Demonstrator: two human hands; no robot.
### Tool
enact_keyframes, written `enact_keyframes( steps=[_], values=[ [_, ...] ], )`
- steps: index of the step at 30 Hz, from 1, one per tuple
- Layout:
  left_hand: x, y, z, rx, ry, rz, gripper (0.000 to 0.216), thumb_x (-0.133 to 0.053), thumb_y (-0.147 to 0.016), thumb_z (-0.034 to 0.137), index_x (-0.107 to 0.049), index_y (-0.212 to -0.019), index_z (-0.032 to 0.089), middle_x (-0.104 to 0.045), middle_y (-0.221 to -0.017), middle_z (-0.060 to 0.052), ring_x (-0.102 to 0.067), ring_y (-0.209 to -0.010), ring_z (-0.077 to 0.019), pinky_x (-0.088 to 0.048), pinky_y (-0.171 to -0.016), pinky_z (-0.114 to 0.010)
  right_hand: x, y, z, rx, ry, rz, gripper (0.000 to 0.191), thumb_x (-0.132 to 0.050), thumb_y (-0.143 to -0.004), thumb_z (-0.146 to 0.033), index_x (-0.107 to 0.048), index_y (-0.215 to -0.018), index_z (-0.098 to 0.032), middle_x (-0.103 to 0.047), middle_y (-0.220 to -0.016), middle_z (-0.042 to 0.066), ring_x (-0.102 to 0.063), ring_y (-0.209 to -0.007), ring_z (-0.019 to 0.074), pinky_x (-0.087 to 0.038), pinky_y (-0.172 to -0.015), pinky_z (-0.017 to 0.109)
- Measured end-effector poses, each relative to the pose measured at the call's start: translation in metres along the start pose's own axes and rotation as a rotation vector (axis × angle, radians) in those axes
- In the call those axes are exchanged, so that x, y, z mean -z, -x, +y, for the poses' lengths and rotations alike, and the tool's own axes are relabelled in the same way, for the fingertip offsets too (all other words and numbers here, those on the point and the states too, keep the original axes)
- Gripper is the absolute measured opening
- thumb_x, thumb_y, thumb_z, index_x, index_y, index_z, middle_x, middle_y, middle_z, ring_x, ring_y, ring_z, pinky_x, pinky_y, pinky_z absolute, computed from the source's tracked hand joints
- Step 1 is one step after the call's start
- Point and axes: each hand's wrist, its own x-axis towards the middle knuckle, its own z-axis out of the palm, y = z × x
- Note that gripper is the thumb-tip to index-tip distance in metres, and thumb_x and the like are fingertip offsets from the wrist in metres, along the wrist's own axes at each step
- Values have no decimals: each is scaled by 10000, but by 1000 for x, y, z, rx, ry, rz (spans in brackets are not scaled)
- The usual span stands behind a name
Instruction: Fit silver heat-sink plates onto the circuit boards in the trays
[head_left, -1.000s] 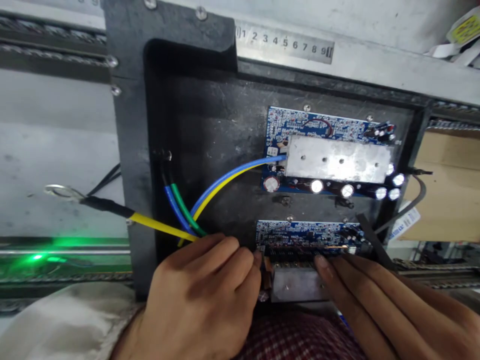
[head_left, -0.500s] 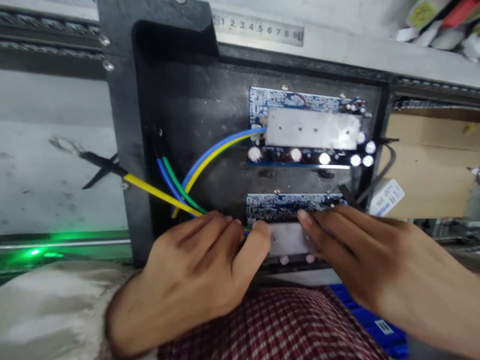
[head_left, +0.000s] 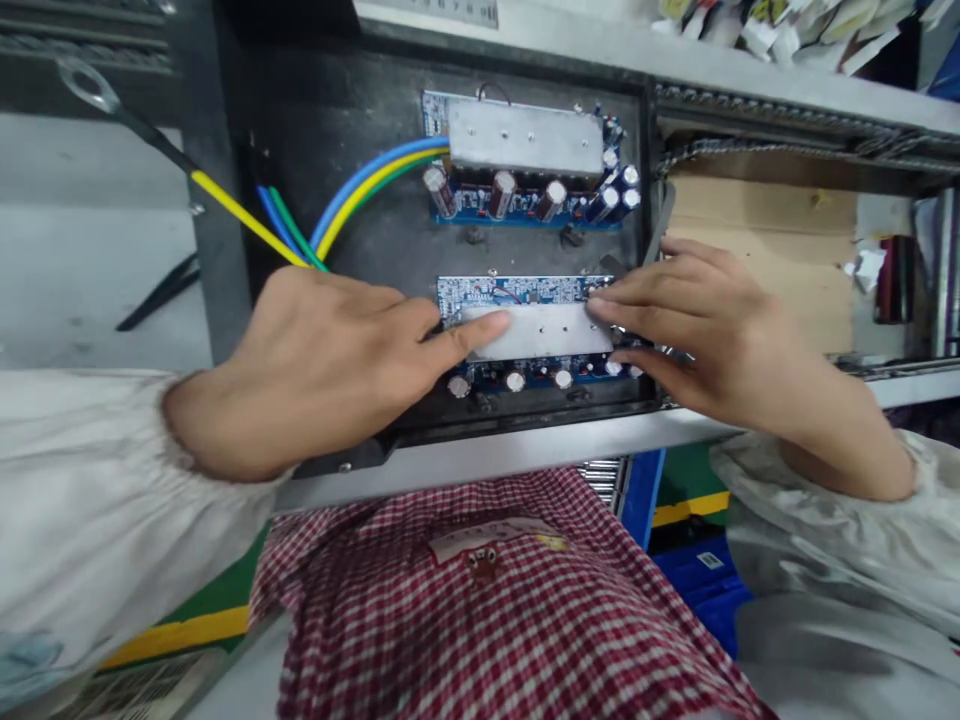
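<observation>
The lower circuit board (head_left: 555,290), blue with a flat metal heatsink plate (head_left: 544,345) and several round capacitors, lies in a black metal housing (head_left: 360,120). My left hand (head_left: 337,360) is curled over its left end, one digit stretched onto the plate. Yellow, blue and green wires (head_left: 251,220) run beneath this hand, which hides where they end. My right hand (head_left: 705,310) grips the board's right end, fingertips on the plate and thumb by the capacitors. Farther back in the housing sits an upper circuit board (head_left: 525,210) with a similar plate and wires at its left end.
A ring terminal (head_left: 88,85) on a black-sleeved wire sticks out over the housing's left wall. Cardboard (head_left: 757,250) lies to the right. A steel ruler (head_left: 465,10) is at the back edge, with crumpled scraps (head_left: 780,35) at the back right. A blue bin (head_left: 697,570) stands below.
The view has shifted, with the housing now higher and farther left. My left hand has flattened, one digit reaching along the plate. My right hand has moved to the lower board's right end.
</observation>
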Motion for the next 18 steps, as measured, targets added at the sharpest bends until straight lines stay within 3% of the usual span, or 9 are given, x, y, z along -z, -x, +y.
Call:
enact_keyframes(
  steps=[5,9,14,18],
  values=[
    [2,-6,3,105,83,-137,544,-242,-915,149,-510,-1358,314,-440,-614,-16,-416,-548,-146,-156,-522,-308,-4,-1,0,48,53,53,261,-547,-915,-225,-646,-1140,-138,-694,-1105,117,-635,-1049,253,-431,-1044,538],
    [6,-13,4,141,146,-263,543,-270,-892,168,-505,-1360,312,-442,-640,-28,-431,-578,-162,-213,-548,-302,-12,-8,-7,51,22,83,309,-552,-916,-303,-619,-1160,-125,-678,-1130,133,-621,-1055,279,-470,-994,524],
    [9,-15,6,158,155,-341,553,-254,-912,167,-434,-1410,324,-465,-693,-35,-436,-623,-184,-214,-575,-305,-25,-16,-13,78,114,85,312,-498,-919,-198,-586,-1203,-102,-696,-1021,141,-642,-960,278,-539,-861,453],
    [10,-14,6,163,148,-366,559,-263,-912,149,-419,-1417,330,-489,-721,-35,-449,-651,-189,-215,-576,-309,-24,-17,-9,132,121,77,328,-486,-914,-160,-558,-1234,-146,-685,-1116,121,-637,-998,264,-533,-897,449]
  ],
)
